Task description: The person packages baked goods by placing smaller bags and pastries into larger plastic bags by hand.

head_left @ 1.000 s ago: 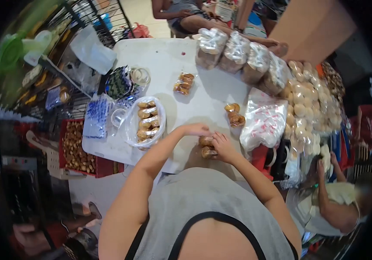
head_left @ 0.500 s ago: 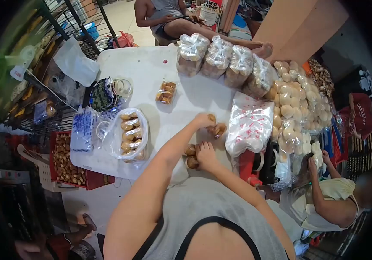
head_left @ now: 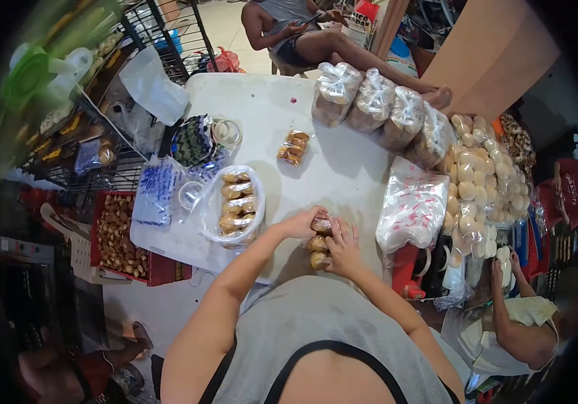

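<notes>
Brown bread rolls [head_left: 318,244] in clear wrap stand in a short row at the near side of the white table [head_left: 275,108]. My left hand [head_left: 300,223] curls its fingers over the far end of the row. From the right, my right hand [head_left: 344,249] presses against the rolls, its fingers bent around their side. Parts of the rolls are hidden under my fingers. To the left is a clear plastic bag [head_left: 259,202] filled with several similar packs of rolls. Further back lies a single wrapped pack of rolls [head_left: 294,147].
Several large bags of bread [head_left: 338,94] line the back right edge. A stack of printed plastic bags [head_left: 413,202] lies right of my hands, beside many pale buns [head_left: 467,172]. A red crate of rolls [head_left: 121,232] stands left. A co-worker [head_left: 518,316] handles buns at right.
My left hand has come back toward me with its pack of rolls, joining the rolls at my right hand. The camera view has shifted, so the table appears further right.
</notes>
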### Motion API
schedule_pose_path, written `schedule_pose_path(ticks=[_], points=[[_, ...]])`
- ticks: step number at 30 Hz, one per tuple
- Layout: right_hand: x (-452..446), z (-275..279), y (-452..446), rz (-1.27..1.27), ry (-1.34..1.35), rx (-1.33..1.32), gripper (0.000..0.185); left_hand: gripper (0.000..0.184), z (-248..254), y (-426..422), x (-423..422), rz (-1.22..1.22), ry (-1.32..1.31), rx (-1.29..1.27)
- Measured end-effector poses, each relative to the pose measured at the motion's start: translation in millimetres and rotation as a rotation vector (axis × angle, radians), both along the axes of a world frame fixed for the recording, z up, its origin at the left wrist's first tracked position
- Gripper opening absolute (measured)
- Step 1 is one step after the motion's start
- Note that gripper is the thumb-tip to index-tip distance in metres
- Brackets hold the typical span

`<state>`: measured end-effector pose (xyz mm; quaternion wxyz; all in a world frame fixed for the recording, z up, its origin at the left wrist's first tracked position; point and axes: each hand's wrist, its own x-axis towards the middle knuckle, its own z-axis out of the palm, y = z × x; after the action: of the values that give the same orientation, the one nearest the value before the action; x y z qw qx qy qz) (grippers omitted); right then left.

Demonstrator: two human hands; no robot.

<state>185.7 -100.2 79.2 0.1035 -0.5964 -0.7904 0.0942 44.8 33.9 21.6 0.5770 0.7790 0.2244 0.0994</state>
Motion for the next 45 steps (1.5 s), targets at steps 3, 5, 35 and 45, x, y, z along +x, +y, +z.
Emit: schedule_pose_path(ticks=[3, 5, 35, 45], points=[[-10.1, 3.6, 10.7, -0.024, -0.135, -0.159, 0.049, 0.059, 3.5, -0.9, -5.0, -0.039, -0.058, -0.156], [-2.6, -38.5, 18.7, 0.006, -0.287, 0.002, 0.049, 0.056, 10.5, -3.5, -6.9, -0.038, -0.052, -0.223], [-142.1, 41.5, 167.3, 0.222, 0.474, 0.115, 0.072, 0.029, 36.4, 208.2, -166.5, 0.189, 0.23, 0.356], [-180.0, 59.8, 199.0, 0.148, -0.354, -0.2, 0.064, 0.015, 97.6, 139.1, -143.5, 0.263, -0.083, 0.611]])
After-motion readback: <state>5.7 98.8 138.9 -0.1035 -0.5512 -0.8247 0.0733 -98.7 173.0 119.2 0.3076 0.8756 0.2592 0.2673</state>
